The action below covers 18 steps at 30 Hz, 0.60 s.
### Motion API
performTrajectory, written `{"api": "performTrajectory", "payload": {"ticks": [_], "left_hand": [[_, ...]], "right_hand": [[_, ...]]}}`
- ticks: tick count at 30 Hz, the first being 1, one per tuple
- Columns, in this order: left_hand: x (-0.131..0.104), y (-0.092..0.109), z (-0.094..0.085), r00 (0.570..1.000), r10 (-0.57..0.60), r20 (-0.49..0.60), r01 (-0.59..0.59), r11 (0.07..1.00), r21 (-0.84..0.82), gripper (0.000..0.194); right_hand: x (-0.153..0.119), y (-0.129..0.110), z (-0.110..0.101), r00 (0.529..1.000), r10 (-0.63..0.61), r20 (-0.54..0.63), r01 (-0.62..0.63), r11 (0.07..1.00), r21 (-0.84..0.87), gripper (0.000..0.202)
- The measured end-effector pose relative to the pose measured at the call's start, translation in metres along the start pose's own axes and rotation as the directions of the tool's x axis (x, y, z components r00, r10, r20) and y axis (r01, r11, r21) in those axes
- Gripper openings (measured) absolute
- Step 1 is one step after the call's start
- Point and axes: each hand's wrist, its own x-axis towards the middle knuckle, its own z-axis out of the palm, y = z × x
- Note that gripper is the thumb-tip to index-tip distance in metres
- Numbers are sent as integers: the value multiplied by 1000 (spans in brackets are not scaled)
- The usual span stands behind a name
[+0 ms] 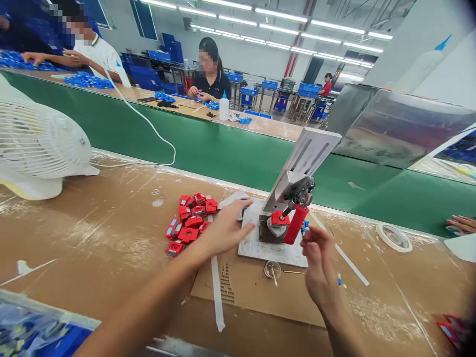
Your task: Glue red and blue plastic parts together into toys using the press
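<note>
A toggle clamp [303, 191] with a red handle [296, 225] is mounted on an upright slotted metal bracket [297, 171]. Its plunger points down at a red plastic part [279, 218] sitting on a small holder on the white base plate [249, 245]. My left hand [230, 225] reaches over the plate's left edge, thumb and fingers apart, by a white cloth [232, 198]. Beside the red handle, my right hand [322, 258] has loosely curled fingers and nothing visible in them. Small blue pieces [305, 227] lie behind that hand, partly hidden.
Several red parts [189, 233] are heaped left of the plate. In front stands a small round dish [272, 269] with a cotton swab. A tape roll [394, 237] lies right, a white fan [40, 139] stands left. Co-workers sit beyond the green divider [208, 144].
</note>
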Motion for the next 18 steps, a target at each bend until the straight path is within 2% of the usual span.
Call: {"api": "performTrajectory", "payload": {"ticks": [1, 2, 3, 4, 6, 7, 9, 12, 14, 16, 18], "left_hand": [[-13, -1, -19, 999, -17, -32, 20, 996, 91, 33], [-27, -2, -36, 998, -38, -50, 47, 981, 191, 22], [-41, -4, -50, 997, -74, -32, 80, 949, 305, 20], [-56, -5, -60, 995, -99, 24, 80, 904, 420, 21], [-83, -10, -68, 980, -153, 126, 51, 808, 587, 24], [-95, -14, -67, 973, -181, 144, 46, 762, 646, 28], [-116, -21, -58, 974, -187, 125, 41, 694, 719, 42], [-137, -33, -44, 989, -141, 52, 58, 677, 734, 47], [-146, -37, -42, 993, -116, 6, 81, 730, 678, 44], [-153, -36, -46, 989, -127, -77, 148, 813, 563, 41], [-155, -29, -52, 953, -201, -225, 273, 892, 361, 40]], "right_hand": [[-4, 1, -11, 999, -30, 12, 30, 999, -21, 22], [-6, 1, -21, 995, -68, 77, 71, 997, -44, 15], [-8, 0, -30, 976, -106, 190, 119, 991, -61, 10], [-8, -2, -36, 938, -140, 318, 170, 983, -68, 6], [-7, -8, -40, 830, -185, 527, 249, 967, -53, 4], [-7, -10, -39, 783, -202, 588, 274, 961, -36, 9], [-8, -13, -34, 723, -238, 648, 319, 948, -8, 19], [-13, -11, -24, 651, -275, 707, 379, 925, 11, 19], [-15, -8, -19, 627, -290, 723, 406, 914, 15, 6], [-16, -3, -16, 641, -315, 699, 420, 907, 24, 10], [-16, 1, -14, 678, -345, 649, 430, 902, 31, 16]]}}
